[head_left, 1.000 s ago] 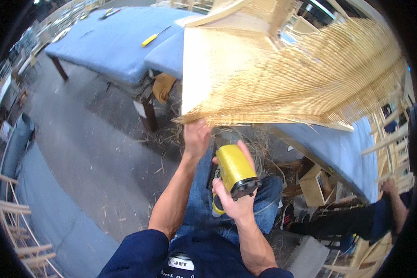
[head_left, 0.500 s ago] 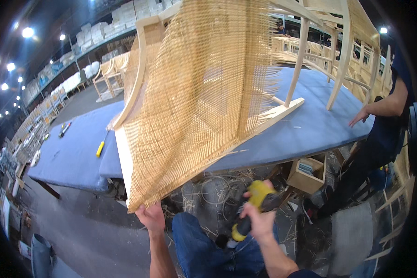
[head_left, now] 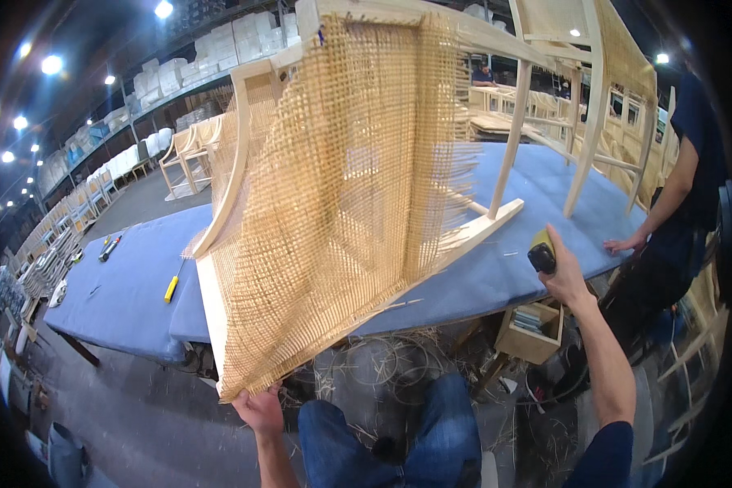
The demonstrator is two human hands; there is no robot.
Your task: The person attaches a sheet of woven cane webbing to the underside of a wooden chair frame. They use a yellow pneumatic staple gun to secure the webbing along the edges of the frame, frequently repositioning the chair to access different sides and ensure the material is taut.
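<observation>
A big blue padded table (head_left: 126,281) runs across the middle of the picture. A wooden chair frame (head_left: 212,309) tips over it, filling the upper middle, with its lowest corner hanging past the table's near edge. A woven cane sheet (head_left: 301,220) covers the frame, and its loose ends poke out on the right side. A small wooden box (head_left: 531,342) is below the table edge, at the lower right.

To do this part well, I think the cane should be pulled flat and snug along the wood, with the corner held firm and the fingers well away from the tool's nose.

The chair's bottom corner sits right in the left hand (head_left: 262,409), at the lower left; its thumb and fingers pinch the cane and wood there. The right hand (head_left: 567,276), well apart from the cane, has its fingers wrapped around a yellow and black power tool (head_left: 542,254). The tool's front is hidden, so I can't tell just what kind it is.
</observation>
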